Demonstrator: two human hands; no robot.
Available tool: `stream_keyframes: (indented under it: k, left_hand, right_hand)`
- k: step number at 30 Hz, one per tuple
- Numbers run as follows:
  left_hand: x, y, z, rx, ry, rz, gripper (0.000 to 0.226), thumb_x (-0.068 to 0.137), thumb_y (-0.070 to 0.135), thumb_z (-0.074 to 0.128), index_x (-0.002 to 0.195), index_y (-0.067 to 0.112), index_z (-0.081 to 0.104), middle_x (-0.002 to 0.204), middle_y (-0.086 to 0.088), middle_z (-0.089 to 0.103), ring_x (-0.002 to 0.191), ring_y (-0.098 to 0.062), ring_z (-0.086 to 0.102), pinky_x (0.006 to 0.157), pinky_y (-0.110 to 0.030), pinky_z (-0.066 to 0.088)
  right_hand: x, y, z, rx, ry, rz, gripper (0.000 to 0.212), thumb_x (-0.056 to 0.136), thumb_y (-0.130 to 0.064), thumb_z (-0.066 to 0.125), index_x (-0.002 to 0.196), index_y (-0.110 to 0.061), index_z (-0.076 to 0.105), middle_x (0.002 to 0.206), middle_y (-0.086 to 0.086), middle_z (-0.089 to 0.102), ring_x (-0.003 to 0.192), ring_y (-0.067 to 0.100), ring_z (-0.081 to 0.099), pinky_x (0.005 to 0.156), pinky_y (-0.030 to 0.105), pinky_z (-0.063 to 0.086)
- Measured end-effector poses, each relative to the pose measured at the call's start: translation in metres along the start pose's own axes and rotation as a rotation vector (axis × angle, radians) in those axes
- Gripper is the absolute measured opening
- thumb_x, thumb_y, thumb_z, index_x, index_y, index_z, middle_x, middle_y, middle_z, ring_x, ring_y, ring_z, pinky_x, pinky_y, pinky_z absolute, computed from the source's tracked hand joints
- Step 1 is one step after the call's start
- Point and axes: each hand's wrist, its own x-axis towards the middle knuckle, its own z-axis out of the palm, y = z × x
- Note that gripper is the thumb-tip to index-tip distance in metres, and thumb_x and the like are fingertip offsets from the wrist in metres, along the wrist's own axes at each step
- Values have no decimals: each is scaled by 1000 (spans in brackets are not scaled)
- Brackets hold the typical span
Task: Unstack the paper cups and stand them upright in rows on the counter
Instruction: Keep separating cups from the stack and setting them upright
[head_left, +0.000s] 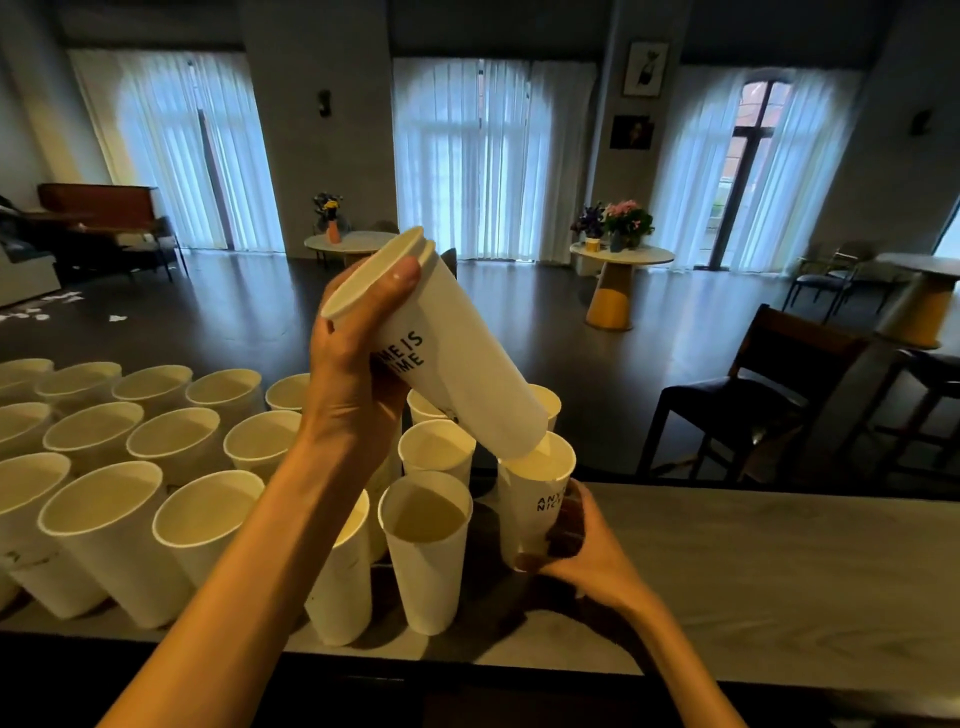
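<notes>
The head view is filled first by the long pale wood-grain counter (753, 561), which is taken here as the landmark. On its left part, many white paper cups with cream insides (171, 441) are stood upright, mouths up, in close rows, so that each new cup can be added at the open right end of the block; the counter to the right of them is left bare, presumably as room for further rows. Beyond the counter's far edge a dark wooden chair (748, 395) is seen, and farther off round tables with yellow bases and flowers, before curtained windows.

Above the counter, over the right end of the rows, a short tilted stack of white paper cups with dark lettering (452, 353) is held slanting, rims up and to the left, base down to the right. It is gripped near the rims by the left hand (358, 358), the fingers curled round the far side and the thumb laid across the top cup's wall, apparently so that the stack is steadied while one cup is drawn off.

At the stack's lower end, a single white lettered paper cup (535, 499) is stood on or just above the counter, beside the last row; contact cannot be told. It is clasped low down by the right hand (576, 535), fingers wrapped round its base, and appears just parted from the stack.
</notes>
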Motion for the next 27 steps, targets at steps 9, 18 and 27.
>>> stream_keyframes:
  k: [9, 18, 27]
  left_hand:
    - [-38, -24, 40, 120, -346, -142, 79, 58, 43, 76, 130, 16, 56, 104, -2, 70, 96, -17, 68, 85, -37, 56]
    - [-67, -46, 48, 285, -333, -117, 67, 52, 52, 81, 114, 36, 62, 109, 9, 74, 102, -11, 70, 85, -32, 59]
    - [-65, -41, 34, 382, -282, 24, 62, 52, 42, 93, 107, 34, 64, 101, 21, 74, 96, 0, 69, 72, -13, 55]
  right_hand:
    - [-63, -76, -71, 258, 248, -315, 86, 63, -68, 77, 130, -20, 53, 120, 10, 65, 112, 30, 64, 91, 39, 54]
    - [-101, -109, -36, 95, 14, -237, 68, 59, -22, 90, 117, -29, 55, 108, -11, 71, 105, 5, 66, 75, 17, 55]
    - [-94, -95, -4, 129, 113, -295, 76, 52, -28, 87, 118, -38, 50, 112, -15, 68, 109, 2, 63, 82, 21, 56]
